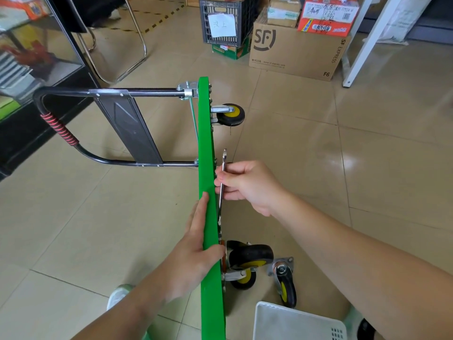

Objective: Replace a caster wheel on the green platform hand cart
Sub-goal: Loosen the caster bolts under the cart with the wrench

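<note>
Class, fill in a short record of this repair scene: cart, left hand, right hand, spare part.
Cart: green, stands on edge on the floor, wheels facing right
Left hand: steadies the upper edge, thumb hooked over it
Right hand: holds a wrench beside the underside
Spare part: loose wheel lies on the floor by a white basket

The place was marked as a small shop or parcel depot: courier cartons [294,52] were stacked on a tiled floor [367,143] beside a black plastic crate [245,23] tagged with a handwritten note [222,25], and a glass display counter [36,52] was set along the left.
</note>
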{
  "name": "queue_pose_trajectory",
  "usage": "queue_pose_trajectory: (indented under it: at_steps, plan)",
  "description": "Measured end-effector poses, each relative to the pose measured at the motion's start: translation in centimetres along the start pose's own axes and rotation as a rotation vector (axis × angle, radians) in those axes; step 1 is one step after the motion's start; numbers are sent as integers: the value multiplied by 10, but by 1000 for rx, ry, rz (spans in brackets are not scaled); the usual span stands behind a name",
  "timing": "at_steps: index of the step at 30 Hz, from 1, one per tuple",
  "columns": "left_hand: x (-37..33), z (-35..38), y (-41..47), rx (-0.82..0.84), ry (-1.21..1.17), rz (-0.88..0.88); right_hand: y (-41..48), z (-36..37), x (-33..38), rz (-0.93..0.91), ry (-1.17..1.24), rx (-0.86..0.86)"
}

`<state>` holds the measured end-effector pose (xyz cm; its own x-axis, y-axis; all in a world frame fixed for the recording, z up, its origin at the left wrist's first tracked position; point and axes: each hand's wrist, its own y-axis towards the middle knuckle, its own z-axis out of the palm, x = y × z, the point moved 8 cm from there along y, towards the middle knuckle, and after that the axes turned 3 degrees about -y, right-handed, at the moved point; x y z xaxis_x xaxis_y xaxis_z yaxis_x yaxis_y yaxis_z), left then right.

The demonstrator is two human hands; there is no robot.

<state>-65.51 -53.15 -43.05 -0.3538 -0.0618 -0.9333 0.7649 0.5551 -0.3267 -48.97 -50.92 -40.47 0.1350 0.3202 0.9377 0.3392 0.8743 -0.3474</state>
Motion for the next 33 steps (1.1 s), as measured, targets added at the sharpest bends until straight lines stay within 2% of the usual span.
queue_pose_trajectory:
  at_steps: [6,16,27,33]
  plan:
    - [2,0,1,4,-5,3,-2,1,3,7,-66,0]
    - [0,1,-2,21,-13,1,-6,2,7,49,-193,-114]
    - [-5,-3,-9,-81,3,-16,-22,3,14,70,-85,-119]
    - [-2,-2,-9,-79,-10,-31,-23,2,14,47,-112,-105]
